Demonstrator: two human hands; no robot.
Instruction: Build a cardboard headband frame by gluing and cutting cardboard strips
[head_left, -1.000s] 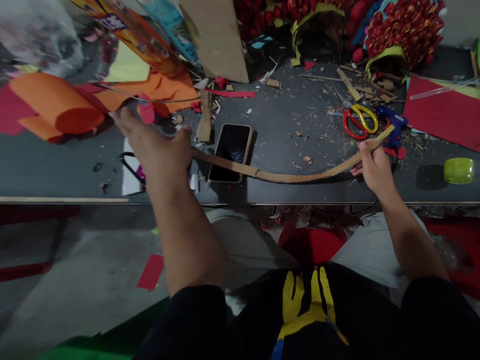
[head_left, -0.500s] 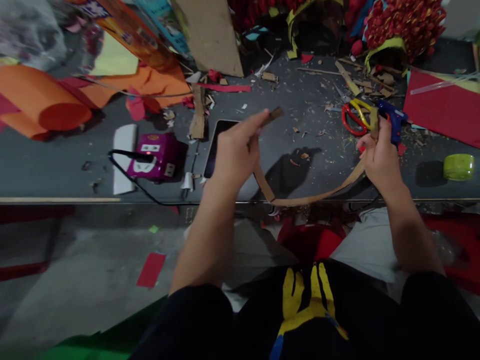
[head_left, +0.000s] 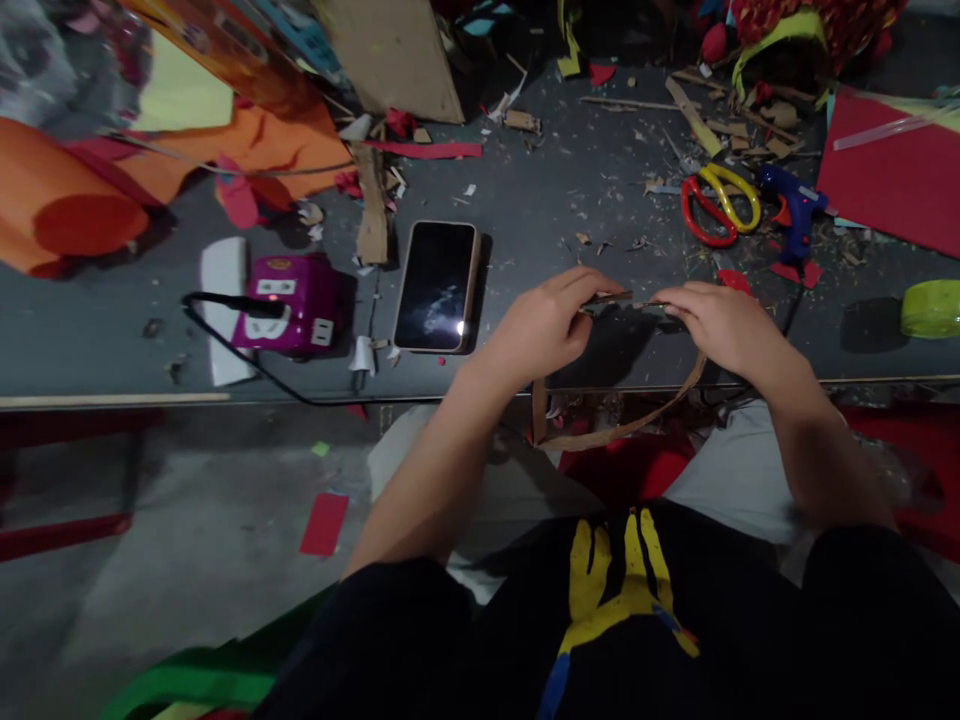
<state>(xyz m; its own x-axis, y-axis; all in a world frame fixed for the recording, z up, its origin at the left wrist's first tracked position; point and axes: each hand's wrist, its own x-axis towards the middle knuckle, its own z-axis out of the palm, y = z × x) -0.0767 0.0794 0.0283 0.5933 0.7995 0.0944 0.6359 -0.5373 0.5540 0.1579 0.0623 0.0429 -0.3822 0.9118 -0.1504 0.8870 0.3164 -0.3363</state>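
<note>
1. A narrow brown cardboard strip (head_left: 600,438) makes a loop between the person's bare hands; taking its two tips as clock centre, it sags at six o'clock past the dark grey tabletop's (head_left: 532,215) edge, sharply creased near seven.
2. The left hand (head_left: 544,325), at nine o'clock, pinches one end between thumb and fingers; the right hand (head_left: 731,325), at three, pinches the other.
3. The bending looks done; joining looks undone. The tips nearly meet, but whether they touch cannot be told, and no fastening shows.
4. Scissors with red and yellow handles (head_left: 718,205) lie between one and two o'clock, a blue glue gun (head_left: 798,215) near two, both unheld.
</note>
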